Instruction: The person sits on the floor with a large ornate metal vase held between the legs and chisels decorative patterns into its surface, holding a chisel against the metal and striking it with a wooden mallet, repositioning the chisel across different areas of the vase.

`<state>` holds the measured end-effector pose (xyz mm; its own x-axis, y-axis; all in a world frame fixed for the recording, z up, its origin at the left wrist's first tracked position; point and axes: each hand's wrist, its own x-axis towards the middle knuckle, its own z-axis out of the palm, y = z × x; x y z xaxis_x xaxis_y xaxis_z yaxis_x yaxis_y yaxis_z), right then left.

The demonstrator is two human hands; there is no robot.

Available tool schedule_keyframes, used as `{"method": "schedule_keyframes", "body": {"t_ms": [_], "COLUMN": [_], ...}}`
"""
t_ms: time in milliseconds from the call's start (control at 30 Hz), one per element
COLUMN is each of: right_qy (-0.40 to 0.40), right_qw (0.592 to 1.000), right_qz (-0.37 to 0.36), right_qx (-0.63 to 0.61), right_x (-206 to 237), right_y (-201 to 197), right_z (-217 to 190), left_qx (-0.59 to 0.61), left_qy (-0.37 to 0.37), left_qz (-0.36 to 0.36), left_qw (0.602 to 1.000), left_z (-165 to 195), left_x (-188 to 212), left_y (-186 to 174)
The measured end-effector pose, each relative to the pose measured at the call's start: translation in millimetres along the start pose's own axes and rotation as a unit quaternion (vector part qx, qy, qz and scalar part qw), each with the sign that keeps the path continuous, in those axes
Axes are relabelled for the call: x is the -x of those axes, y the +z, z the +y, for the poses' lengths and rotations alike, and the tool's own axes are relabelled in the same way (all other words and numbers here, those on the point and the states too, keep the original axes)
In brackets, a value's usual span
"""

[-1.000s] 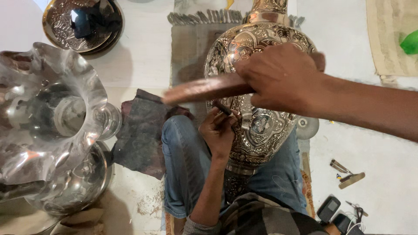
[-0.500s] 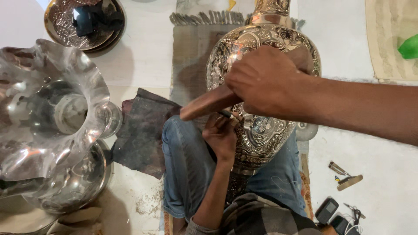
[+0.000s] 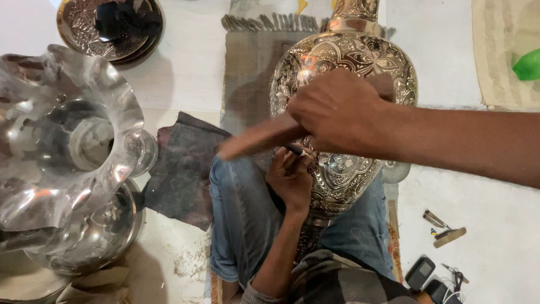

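White floor (image 3: 191,67) with mat (image 3: 247,73): engraved vase (image 3: 349,62) lay across lap, mostly patterned; right hand (image 3: 337,115) gripped wooden mallet (image 3: 259,138) above left hand (image 3: 289,177), which pinched chisel (image 3: 295,150) against vase, work apparently unfinished.

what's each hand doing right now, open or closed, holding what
Left hand: closed on a thin dark tool set against the engraved metal vase.
Right hand: closed on a flat wooden stick.

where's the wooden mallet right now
In the head view, the wooden mallet is centre frame, gripped by the right hand, slanting down-left across the engraved metal vase.
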<state>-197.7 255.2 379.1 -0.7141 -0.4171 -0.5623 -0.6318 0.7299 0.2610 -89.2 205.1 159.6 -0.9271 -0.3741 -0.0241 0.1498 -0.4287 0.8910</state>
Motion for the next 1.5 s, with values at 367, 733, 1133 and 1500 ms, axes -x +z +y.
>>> {"method": "schedule_keyframes", "body": {"t_ms": [367, 733, 1133, 1500], "right_qy": [-0.028, -0.064, -0.080, -0.092], "right_qw": [0.998, 0.996, 0.993, 0.990], "right_qz": [0.037, 0.044, -0.002, 0.057], "right_qx": [0.044, 0.039, 0.089, 0.088], "right_x": [0.1, 7.1, 8.3, 13.2], "right_y": [1.4, -10.5, -7.3, 3.0], "right_z": [-8.5, -21.6, -16.7, -8.2], "left_qx": [0.027, -0.096, -0.127, -0.101], "left_qy": [0.046, 0.030, 0.074, 0.065], "left_qz": [0.009, 0.069, 0.033, 0.048], "left_qw": [0.999, 0.993, 0.989, 0.992], "left_z": [-4.2, -18.2, -8.9, -19.0], "left_x": [12.4, 12.8, 13.5, 20.7], "left_y": [1.1, 1.9, 2.9, -0.3]}}
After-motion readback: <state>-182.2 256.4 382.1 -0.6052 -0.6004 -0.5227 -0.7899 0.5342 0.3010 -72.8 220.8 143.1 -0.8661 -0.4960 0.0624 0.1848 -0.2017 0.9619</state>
